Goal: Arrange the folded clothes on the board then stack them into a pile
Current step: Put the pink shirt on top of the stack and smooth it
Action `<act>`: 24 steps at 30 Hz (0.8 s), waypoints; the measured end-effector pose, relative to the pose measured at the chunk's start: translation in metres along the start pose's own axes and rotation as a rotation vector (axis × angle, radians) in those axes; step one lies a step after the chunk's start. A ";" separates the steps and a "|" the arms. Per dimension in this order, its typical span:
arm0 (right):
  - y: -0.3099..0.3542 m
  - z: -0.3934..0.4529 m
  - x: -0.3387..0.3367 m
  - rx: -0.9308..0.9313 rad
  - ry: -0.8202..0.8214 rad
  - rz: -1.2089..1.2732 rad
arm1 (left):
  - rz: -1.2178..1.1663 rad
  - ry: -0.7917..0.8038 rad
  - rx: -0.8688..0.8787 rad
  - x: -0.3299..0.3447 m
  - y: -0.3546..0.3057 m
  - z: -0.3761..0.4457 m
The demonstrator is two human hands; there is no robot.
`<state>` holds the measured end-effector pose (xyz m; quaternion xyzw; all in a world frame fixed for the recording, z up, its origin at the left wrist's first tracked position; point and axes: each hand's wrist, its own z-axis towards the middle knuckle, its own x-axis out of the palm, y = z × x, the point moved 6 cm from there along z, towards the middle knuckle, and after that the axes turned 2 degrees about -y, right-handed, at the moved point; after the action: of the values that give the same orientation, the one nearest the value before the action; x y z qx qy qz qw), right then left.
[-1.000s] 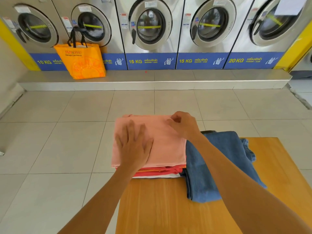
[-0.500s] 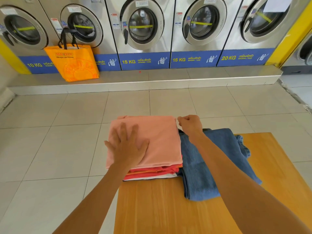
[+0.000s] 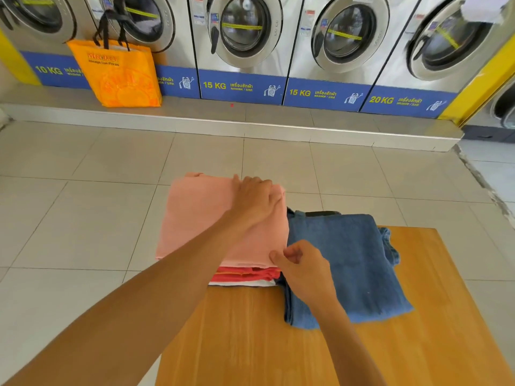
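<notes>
The soft, light salmon-pink folded cloth [image 3: 200, 218] tops a pile at the wooden worktop's [image 3: 250, 344] far-left corner; best gripped at its edges. The left hand [image 3: 255, 200] presses its far-right corner, fingers flat. The right hand [image 3: 302, 270] pinches its near-right corner, beside the floppy folded blue denim [image 3: 348, 263].

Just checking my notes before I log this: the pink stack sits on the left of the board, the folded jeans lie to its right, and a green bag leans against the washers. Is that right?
Not quite: the bag is orange, not green, as the head view shows. The rest holds: the pink stack sits on the left of the board, the folded jeans lie to its right, and the bag leans against the washers.
</notes>
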<state>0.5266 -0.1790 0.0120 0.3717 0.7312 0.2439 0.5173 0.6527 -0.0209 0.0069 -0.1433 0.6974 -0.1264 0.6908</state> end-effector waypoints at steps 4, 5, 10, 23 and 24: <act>-0.009 -0.003 0.006 -0.016 0.016 -0.015 | -0.114 0.014 0.024 -0.005 -0.006 0.023; -0.011 -0.002 0.008 -0.022 0.009 -0.024 | -0.136 0.006 0.029 -0.005 -0.005 0.027; -0.020 -0.004 0.004 0.016 -0.008 -0.066 | -0.213 -0.085 -0.044 -0.011 0.008 0.030; 0.070 0.013 0.113 -0.679 -0.030 -0.521 | 0.136 -0.197 -0.088 -0.037 0.124 -0.048; 0.062 0.021 0.111 -0.658 -0.038 -0.563 | 0.099 -0.168 -0.186 -0.038 0.139 -0.049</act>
<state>0.5434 -0.0541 -0.0134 -0.0224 0.6776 0.3066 0.6681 0.6002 0.1217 -0.0091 -0.1821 0.6519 -0.0143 0.7360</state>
